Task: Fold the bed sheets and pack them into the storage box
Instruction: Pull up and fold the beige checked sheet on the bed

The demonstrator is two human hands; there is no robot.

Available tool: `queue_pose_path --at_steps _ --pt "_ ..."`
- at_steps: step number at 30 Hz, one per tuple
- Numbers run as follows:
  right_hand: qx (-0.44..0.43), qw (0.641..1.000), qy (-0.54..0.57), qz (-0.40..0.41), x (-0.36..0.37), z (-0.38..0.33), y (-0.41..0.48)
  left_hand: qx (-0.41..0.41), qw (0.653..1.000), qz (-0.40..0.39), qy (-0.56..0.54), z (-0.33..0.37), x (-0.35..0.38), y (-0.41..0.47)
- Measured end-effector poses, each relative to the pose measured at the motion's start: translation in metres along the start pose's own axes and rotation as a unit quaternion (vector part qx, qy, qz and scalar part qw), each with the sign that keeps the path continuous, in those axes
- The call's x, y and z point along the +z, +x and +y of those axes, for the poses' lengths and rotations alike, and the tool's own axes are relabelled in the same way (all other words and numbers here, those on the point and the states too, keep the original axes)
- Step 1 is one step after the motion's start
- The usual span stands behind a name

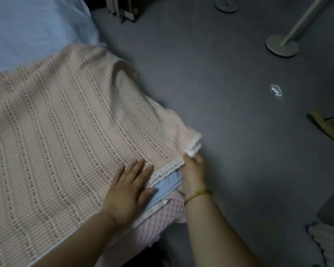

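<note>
A pink checked bed sheet with a white lace hem lies spread over the bed, its corner near the bed's right edge. My left hand rests flat on the sheet near that corner, fingers straight. My right hand is at the lace corner with its fingers curled around the hem, pinching it. A light blue fabric layer and a pink gingham layer show beneath the corner. No storage box is in view.
A pale blue cover lies on the bed at the top left. Grey floor spreads to the right, with two round stand bases, a wooden piece and ribbed pale fabric at the right edge.
</note>
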State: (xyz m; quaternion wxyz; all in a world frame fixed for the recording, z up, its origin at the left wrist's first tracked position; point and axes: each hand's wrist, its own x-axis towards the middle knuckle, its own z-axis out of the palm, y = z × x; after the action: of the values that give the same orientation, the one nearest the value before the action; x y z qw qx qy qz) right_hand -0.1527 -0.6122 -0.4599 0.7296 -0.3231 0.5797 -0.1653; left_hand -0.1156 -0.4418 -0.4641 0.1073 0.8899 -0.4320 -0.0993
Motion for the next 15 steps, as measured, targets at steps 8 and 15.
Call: queue_pose_path --at_steps 8,15 --pt "0.127 0.985 -0.107 -0.049 -0.004 -0.024 0.062 0.002 0.998 -0.065 0.003 -0.007 0.006 0.081" --pt "0.069 0.947 -0.312 -0.003 0.007 -0.051 0.119 0.015 0.998 -0.057 -0.006 -0.015 -0.003 0.116"
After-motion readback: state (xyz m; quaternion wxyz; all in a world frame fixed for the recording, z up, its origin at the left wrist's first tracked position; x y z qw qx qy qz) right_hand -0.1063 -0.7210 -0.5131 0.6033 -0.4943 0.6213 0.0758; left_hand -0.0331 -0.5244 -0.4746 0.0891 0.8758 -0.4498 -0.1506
